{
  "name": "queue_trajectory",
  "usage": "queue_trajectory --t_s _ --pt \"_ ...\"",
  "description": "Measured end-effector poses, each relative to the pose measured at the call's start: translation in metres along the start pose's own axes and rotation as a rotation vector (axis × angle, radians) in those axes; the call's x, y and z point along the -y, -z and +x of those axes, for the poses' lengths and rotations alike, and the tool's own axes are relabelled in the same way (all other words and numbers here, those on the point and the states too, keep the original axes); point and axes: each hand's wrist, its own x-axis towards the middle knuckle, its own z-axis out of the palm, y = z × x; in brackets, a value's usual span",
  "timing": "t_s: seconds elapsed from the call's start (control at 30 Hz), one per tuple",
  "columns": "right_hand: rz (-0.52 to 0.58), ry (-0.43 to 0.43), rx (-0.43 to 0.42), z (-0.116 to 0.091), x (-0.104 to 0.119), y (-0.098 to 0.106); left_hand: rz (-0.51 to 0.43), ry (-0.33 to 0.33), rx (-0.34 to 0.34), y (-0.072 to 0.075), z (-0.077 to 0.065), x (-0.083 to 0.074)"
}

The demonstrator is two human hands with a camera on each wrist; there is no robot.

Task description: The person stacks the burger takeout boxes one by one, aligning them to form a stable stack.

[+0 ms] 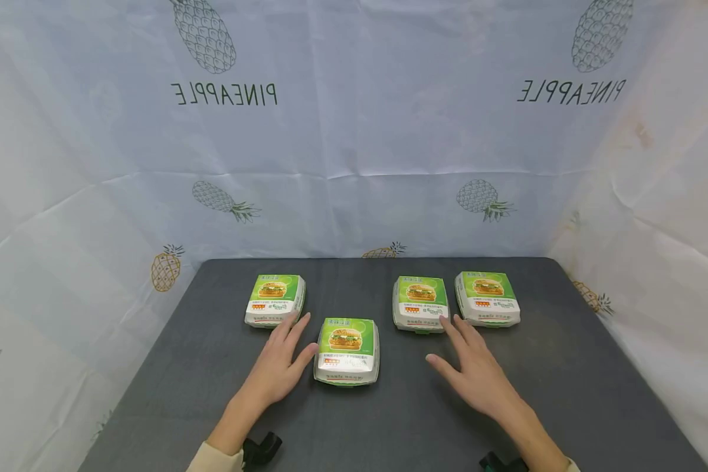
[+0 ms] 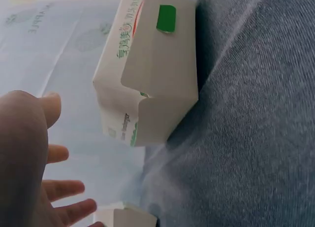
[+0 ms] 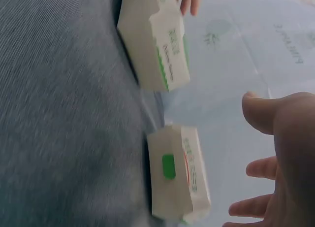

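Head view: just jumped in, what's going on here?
A person's bare left hand and bare right hand reach over a dark grey, fabric-textured tabletop, fingers loosely spread, gripping nothing. The closed green-and-white cardboard burger box in front is beside the left thumb. Its lookalikes are farther back: the back-left box near the left fingertips, the inner right box and the outer right box near the right fingertips.
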Motion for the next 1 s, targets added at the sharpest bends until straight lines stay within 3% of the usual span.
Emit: queue_trajectory --t_s 0.2,0.53,0.83,1.0 --pt "0.149 -0.015 0.045 0.004 0.014 -0.004 -0.158 0.058 0.055 -0.001 0.002 -0.003" --pt "0.254 0.022 0.054 0.013 0.031 -0.019 -0.359 0.111 0.098 -0.005 0.003 -0.002" --pt "0.467 -0.01 0.139 0.019 0.041 -0.03 -0.385 0.153 0.139 -0.007 0.004 -0.003" --pt "0.523 -0.015 0.15 0.022 0.046 -0.037 -0.421 0.176 0.176 -0.008 0.005 -0.003"
